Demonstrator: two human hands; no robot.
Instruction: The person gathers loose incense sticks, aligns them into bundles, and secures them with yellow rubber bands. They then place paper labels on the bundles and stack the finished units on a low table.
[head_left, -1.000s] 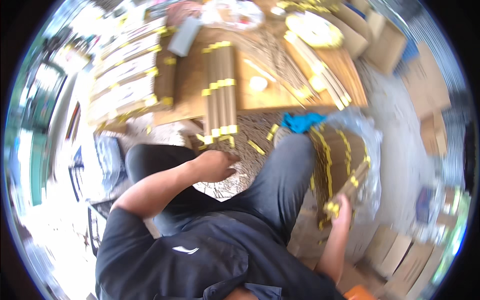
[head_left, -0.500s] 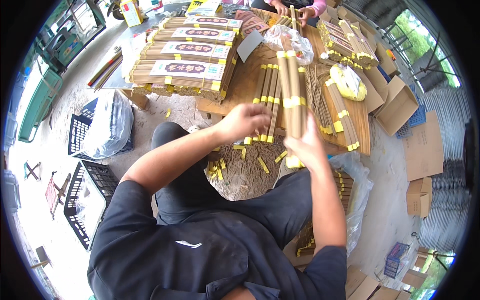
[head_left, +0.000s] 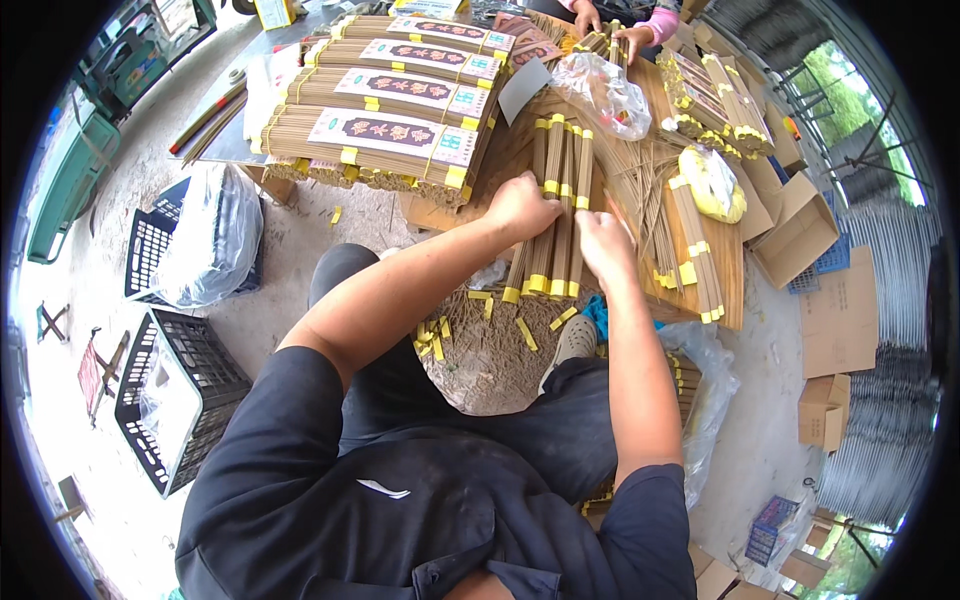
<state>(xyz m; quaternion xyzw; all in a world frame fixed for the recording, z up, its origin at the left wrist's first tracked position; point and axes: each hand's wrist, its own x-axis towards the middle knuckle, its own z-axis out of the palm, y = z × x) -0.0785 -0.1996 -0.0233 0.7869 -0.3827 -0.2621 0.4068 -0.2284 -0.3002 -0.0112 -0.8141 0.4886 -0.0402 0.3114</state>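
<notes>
Several slim bundles of brown incense sticks [head_left: 562,250], banded with yellow paper strips, lie side by side on the wooden table, their lower ends reaching past its near edge. My left hand [head_left: 525,208] is closed over the left side of these bundles, around their middle. On their right side my right hand [head_left: 607,243] has its fingers curled in against the outermost bundle. The fingertips of both hands are partly hidden. To the right, loose incense sticks [head_left: 645,195] spread over the table, beside another yellow-banded bundle [head_left: 697,250].
Large labelled incense packs [head_left: 390,130] are stacked at the left. A clear plastic bag [head_left: 605,95] and a yellow bag [head_left: 715,185] rest on the table. Across it, another person's hands [head_left: 630,42] hold sticks. Black crates [head_left: 180,400] stand left; cardboard boxes [head_left: 795,230] right.
My right hand has lowered the raised bundles onto the table beside the others. My left hand has moved right and forward, closing over the bundles.
</notes>
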